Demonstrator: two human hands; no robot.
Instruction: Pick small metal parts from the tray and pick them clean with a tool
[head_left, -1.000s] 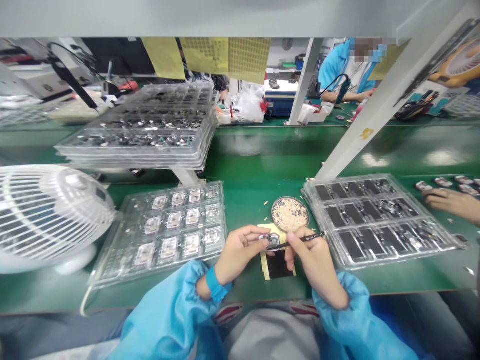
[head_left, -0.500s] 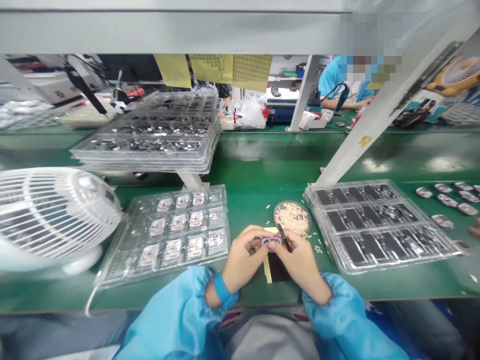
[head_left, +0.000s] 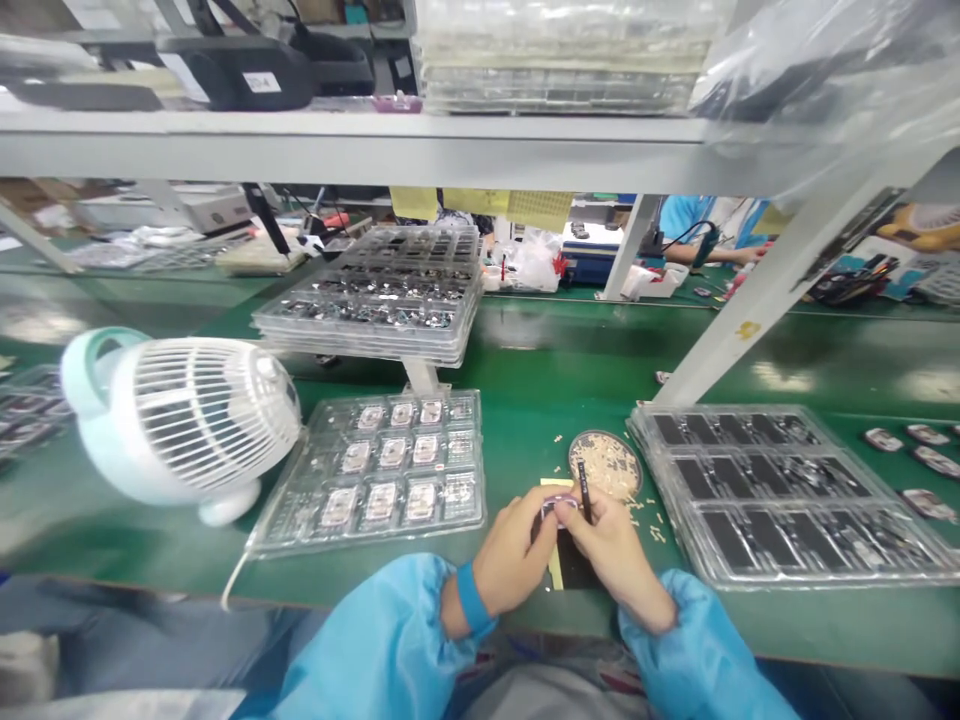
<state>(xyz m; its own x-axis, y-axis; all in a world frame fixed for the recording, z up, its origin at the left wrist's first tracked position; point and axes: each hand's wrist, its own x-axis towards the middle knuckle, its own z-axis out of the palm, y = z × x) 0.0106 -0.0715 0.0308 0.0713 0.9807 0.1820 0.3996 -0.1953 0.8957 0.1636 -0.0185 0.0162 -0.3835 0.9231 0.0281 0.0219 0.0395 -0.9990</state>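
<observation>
Your left hand and right hand hold one small part.
Both pinch it with their fingers, on the near side of the round dish. Your right fingers also hold a black stick. A clear tray lies left, a darker tray right.

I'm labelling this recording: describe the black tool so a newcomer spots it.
On the green bench, look between the clear trays, near the round dish. There the right hand holds the black tool: slim and straight, unlike the squat part the left hand grips.
</observation>
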